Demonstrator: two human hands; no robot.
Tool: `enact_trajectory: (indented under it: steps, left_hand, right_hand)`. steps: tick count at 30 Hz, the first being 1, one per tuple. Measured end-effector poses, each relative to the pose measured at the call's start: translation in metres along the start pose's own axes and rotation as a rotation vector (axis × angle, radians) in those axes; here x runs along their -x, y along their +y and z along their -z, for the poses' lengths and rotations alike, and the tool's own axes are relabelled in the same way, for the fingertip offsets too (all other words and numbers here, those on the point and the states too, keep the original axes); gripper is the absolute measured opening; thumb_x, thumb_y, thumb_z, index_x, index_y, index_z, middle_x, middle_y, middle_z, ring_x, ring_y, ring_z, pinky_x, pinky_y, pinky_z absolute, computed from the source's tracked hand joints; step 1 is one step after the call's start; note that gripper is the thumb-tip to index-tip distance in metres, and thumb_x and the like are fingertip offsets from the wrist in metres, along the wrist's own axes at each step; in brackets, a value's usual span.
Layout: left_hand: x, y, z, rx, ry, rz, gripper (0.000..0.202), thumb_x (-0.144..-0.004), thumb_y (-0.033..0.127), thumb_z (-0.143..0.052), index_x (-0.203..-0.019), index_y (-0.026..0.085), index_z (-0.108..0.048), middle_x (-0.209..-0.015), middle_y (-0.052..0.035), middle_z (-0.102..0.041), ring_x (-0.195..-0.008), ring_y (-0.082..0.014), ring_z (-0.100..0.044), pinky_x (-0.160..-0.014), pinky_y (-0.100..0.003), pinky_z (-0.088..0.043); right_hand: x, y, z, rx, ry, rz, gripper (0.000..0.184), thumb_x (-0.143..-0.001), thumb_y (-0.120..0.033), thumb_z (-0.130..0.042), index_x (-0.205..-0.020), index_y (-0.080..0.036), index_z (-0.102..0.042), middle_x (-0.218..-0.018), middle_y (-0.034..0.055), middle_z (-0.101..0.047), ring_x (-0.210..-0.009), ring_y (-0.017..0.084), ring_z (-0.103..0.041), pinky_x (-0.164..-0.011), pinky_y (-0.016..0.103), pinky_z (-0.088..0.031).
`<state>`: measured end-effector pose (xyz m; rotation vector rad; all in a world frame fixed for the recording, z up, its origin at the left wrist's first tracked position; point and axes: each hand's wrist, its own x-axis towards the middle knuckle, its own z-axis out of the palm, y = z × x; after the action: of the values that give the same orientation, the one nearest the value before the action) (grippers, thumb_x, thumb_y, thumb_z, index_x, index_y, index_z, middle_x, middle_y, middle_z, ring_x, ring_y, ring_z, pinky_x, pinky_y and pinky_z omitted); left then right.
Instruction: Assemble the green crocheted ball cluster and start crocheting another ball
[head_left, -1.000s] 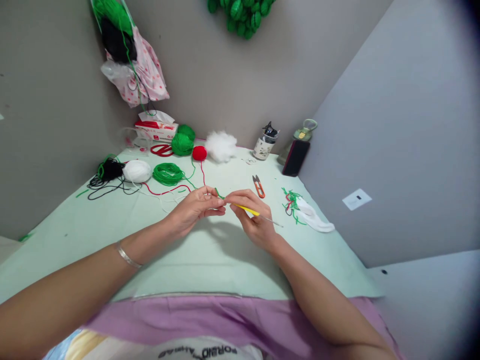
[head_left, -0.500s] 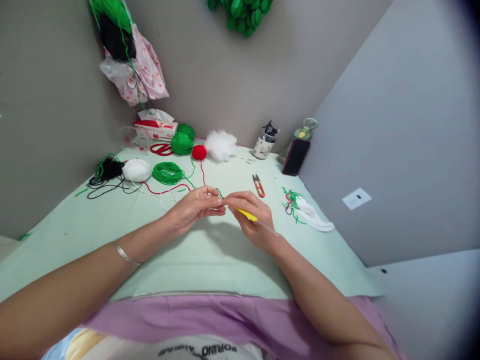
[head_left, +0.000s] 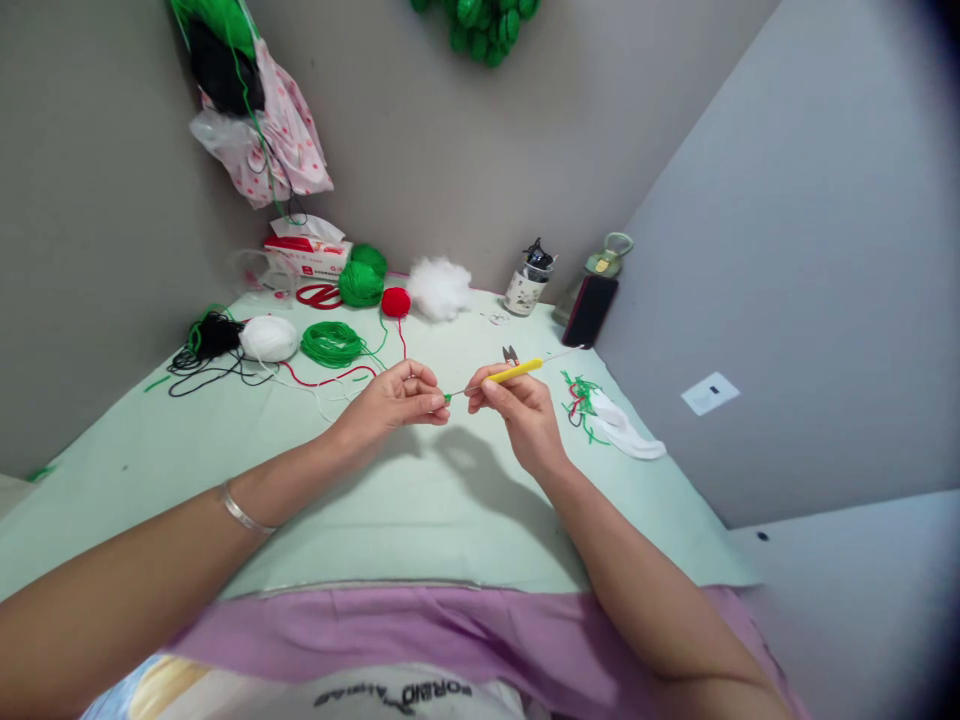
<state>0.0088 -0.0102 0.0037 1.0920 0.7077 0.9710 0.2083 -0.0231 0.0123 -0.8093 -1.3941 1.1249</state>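
Hands meet above middle of pale green worktop (head_left: 420, 520). Right hand (head_left: 525, 415) pinches slim yellow-handled crochet hook (head_left: 517, 371), metal shaft aimed at left hand (head_left: 390, 405). Left hand fingertips closed on thin green yarn (head_left: 447, 398). Coiled green skein (head_left: 332, 343), fluffy white stuffing (head_left: 439, 288) near far edge.

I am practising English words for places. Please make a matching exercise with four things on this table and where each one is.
Things:
1. crochet hook
2. red yarn ball
3. phone
4. white yarn ball

Places:
A. leaning on the wall, far right
B. in the right hand
C. beside the black yarn
D. beside the white stuffing

Pairs: 1-B, 2-D, 3-A, 4-C
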Motion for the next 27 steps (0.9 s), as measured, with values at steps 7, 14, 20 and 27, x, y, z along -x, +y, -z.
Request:
enact_trajectory:
  steps: [7, 14, 20, 27]
  left_hand:
    - [0.003, 0.002, -0.004, 0.072, -0.029, -0.013, 0.033, -0.075, 0.027, -0.084, -0.093, 0.017, -0.059, -0.082, 0.0021, -0.069, -0.077, -0.0151, -0.071, -0.083, -0.033, -0.056]
    - [0.004, 0.001, -0.010, 0.092, -0.056, -0.009, 0.028, -0.078, 0.025, -0.081, -0.095, 0.017, -0.060, -0.084, -0.0001, -0.071, -0.080, -0.0146, -0.070, -0.084, -0.032, -0.055]
    - [0.004, 0.006, -0.009, 0.047, -0.075, 0.013, 0.030, -0.076, 0.027, -0.083, -0.093, 0.018, -0.060, -0.084, 0.0007, -0.069, -0.080, -0.0143, -0.067, -0.087, -0.035, -0.055]
    - [0.007, 0.028, -0.008, 0.238, -0.043, 0.021, 0.028, -0.086, 0.039, -0.074, -0.079, 0.016, -0.062, -0.068, 0.0049, -0.054, -0.064, -0.0084, -0.052, -0.098, -0.045, -0.054]
  right_hand:
    - [-0.004, -0.002, 0.000, -0.267, -0.039, -0.228, 0.020, -0.079, -0.036, -0.078, -0.085, -0.017, -0.074, -0.077, 0.0026, -0.071, -0.067, 0.012, -0.064, -0.068, 0.027, -0.054]
    - [0.001, 0.000, -0.008, -0.259, -0.094, -0.196, 0.017, -0.082, -0.033, -0.077, -0.092, -0.019, -0.077, -0.073, 0.0004, -0.066, -0.067, 0.010, -0.060, -0.064, 0.024, -0.051]
    - [0.003, -0.004, -0.011, -0.248, -0.092, -0.143, 0.014, -0.084, -0.033, -0.075, -0.090, -0.021, -0.077, -0.075, 0.0010, -0.067, -0.065, 0.010, -0.058, -0.059, 0.023, -0.047]
    - [0.001, -0.014, -0.009, -0.265, -0.049, -0.094, 0.011, -0.084, -0.033, -0.074, -0.089, -0.022, -0.075, -0.097, 0.0044, -0.074, -0.059, 0.008, -0.053, -0.054, 0.024, -0.044]
